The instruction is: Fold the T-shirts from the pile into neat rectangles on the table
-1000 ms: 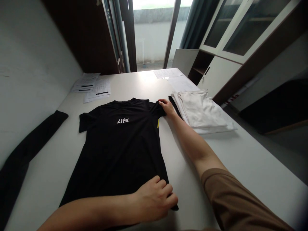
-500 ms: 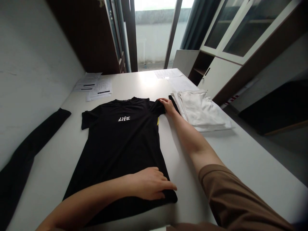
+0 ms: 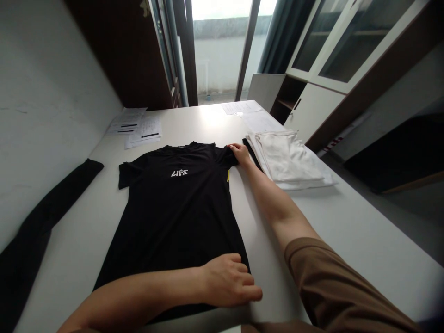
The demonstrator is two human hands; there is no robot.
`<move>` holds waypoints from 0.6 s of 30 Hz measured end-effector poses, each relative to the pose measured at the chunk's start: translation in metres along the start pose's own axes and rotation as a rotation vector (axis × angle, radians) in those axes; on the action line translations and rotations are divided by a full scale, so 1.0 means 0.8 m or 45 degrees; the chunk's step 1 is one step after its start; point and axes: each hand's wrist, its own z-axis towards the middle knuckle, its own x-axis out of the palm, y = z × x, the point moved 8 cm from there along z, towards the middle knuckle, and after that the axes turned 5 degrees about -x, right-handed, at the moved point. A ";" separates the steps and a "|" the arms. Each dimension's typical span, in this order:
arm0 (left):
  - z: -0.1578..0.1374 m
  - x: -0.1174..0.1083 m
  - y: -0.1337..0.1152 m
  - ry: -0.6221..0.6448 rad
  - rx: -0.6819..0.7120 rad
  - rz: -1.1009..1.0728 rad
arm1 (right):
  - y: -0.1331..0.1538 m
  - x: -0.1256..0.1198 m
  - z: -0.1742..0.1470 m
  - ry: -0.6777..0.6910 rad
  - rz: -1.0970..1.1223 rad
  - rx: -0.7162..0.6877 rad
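A black T-shirt [image 3: 173, 212] with white lettering on its chest lies flat on the white table [image 3: 333, 240], collar toward the far end. Across its lower part reaches my left hand [image 3: 231, 281], fingers curled closed on the hem at the near right corner, which they hide. Farther away, my right hand [image 3: 239, 152] pinches the edge of the right-hand sleeve. A small bit of yellow [image 3: 228, 175] shows beneath the shirt's right side, below that sleeve.
Folded white cloth [image 3: 287, 157] is stacked right of my right hand, with a black edge beside it. Papers [image 3: 144, 131] lie at the far left, and more sheets [image 3: 241, 107] at the far end. A long black piece of fabric [image 3: 58, 203] lies along the left wall.
My left hand has gone from loosely extended fingers to a closed grip at the hem corner, shifting slightly right and nearer. My right hand stays at the sleeve.
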 end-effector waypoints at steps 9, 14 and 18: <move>-0.001 -0.002 0.001 0.065 0.035 -0.143 | 0.000 -0.008 -0.002 -0.071 -0.048 -0.008; -0.001 -0.033 0.026 0.078 -0.105 -0.415 | -0.012 -0.019 -0.003 -0.167 -0.093 -0.001; -0.018 -0.089 0.086 -0.063 -0.424 -0.461 | -0.020 -0.019 -0.001 -0.134 -0.150 0.024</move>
